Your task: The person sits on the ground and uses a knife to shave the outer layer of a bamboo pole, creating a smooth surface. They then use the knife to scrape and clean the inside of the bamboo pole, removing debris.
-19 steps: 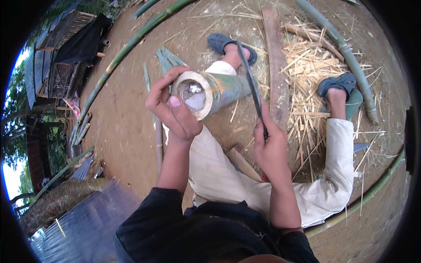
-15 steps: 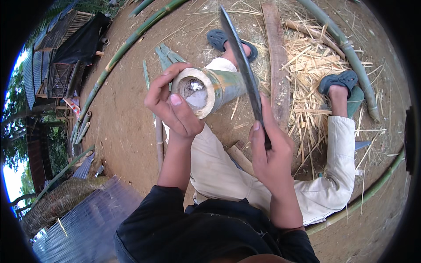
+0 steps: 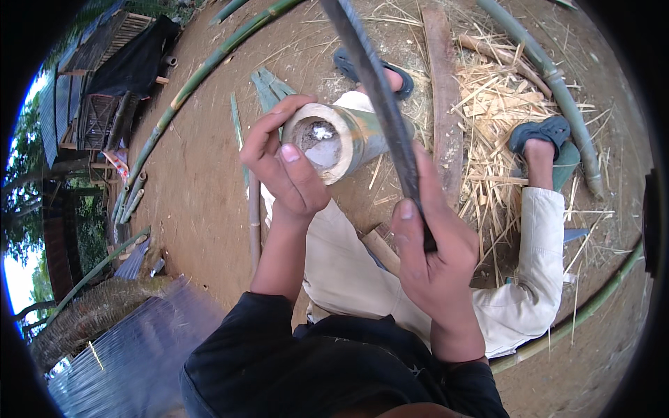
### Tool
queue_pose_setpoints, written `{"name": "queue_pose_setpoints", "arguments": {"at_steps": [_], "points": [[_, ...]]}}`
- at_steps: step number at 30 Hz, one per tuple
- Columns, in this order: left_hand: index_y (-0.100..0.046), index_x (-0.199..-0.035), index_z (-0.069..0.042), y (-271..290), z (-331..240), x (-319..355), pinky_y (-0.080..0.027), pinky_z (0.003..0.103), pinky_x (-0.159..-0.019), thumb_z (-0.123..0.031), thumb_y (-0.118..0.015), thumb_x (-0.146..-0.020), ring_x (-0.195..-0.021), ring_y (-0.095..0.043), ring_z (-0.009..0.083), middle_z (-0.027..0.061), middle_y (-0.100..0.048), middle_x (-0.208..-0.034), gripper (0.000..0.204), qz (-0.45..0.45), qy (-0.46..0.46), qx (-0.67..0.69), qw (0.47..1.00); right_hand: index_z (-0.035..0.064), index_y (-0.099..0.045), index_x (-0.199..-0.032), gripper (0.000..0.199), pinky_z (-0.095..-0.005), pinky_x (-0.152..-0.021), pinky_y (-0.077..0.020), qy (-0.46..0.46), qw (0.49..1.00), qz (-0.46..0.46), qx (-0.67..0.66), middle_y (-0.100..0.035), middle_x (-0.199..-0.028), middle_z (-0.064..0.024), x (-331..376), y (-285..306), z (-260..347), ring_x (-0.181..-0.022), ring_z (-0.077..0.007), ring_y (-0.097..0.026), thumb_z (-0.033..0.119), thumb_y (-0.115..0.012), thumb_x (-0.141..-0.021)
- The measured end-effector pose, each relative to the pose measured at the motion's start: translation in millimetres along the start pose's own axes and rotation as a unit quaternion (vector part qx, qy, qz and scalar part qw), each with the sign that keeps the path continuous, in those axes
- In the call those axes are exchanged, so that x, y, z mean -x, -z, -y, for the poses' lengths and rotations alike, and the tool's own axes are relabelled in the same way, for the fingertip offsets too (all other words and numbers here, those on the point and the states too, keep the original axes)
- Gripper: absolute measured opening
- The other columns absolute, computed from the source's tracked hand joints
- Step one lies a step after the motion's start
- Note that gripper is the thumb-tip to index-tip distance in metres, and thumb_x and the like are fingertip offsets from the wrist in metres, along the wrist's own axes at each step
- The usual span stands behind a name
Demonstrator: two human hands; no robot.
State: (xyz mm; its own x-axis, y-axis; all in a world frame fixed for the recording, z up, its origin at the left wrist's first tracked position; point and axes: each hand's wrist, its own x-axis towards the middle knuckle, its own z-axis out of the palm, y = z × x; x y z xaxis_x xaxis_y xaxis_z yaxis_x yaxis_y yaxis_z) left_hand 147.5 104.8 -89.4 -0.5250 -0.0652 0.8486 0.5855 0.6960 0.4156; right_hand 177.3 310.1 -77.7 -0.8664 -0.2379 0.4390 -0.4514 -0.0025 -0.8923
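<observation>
My left hand [image 3: 289, 164] is closed on the near rim of a thick, hollow bamboo section [image 3: 362, 136], thumb across the front and fingers over the far-left edge. Its cut end faces me, showing a pale wall around a greyish inside with a white patch. A long, dark machete [image 3: 380, 97] is in my right hand [image 3: 439, 251], which wraps its handle with the thumb along it. The blade points up and slightly left, passing in front of the bamboo's far part; whether they touch I cannot tell. Its tip runs out of the top of the view.
Pale bamboo shavings [image 3: 495, 132] cover the ground at the right, beside a wooden plank [image 3: 440, 97]. My feet wear dark clogs [image 3: 540, 136]. Long bamboo poles [image 3: 188, 87] curve around the work area. Clear corrugated sheeting [image 3: 139, 348] lies at lower left, a hut [image 3: 104, 83] beyond.
The machete has moved nearer and a little left, its tip leaving the top of the view. My right hand has tilted slightly; the bamboo and left hand have shifted a little right.
</observation>
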Motion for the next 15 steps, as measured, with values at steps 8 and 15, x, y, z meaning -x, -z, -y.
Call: {"name": "queue_pose_setpoints", "arguments": {"at_steps": [8,15], "points": [[-0.036,-0.131,0.003,-0.3,8.1,-5.6,-0.051,0.044,-0.094,-0.022,-0.038,-0.103,-0.105,-0.062,0.0332,0.0307,-0.06,-0.115,0.037,-0.009,-0.026,0.004,1.0,0.0054,-0.05,-0.15,0.052,-0.0263,-0.056,-0.0452,-0.061,0.997,0.027,0.045,-0.057,-0.07,-0.0056,-1.7,-6.9,-28.8,-0.055,-0.0099,-0.047,-0.003,-0.053,-0.098],[-0.068,-0.106,0.005,7.8,-13.6,-23.9,-0.047,0.039,-0.076,-0.023,-0.05,-0.095,-0.088,-0.058,0.0296,0.0181,-0.063,-0.099,0.035,0.08,-0.08,-0.132,0.985,-0.0061,-0.044,-0.15,0.051,-0.0248,-0.056,-0.0458,-0.015,0.999,-0.013,-0.028,-0.061,-0.072,-0.009,7.1,3.8,13.9,-0.059,-0.0083,-0.053,-0.002,-0.052,-0.099]]}}
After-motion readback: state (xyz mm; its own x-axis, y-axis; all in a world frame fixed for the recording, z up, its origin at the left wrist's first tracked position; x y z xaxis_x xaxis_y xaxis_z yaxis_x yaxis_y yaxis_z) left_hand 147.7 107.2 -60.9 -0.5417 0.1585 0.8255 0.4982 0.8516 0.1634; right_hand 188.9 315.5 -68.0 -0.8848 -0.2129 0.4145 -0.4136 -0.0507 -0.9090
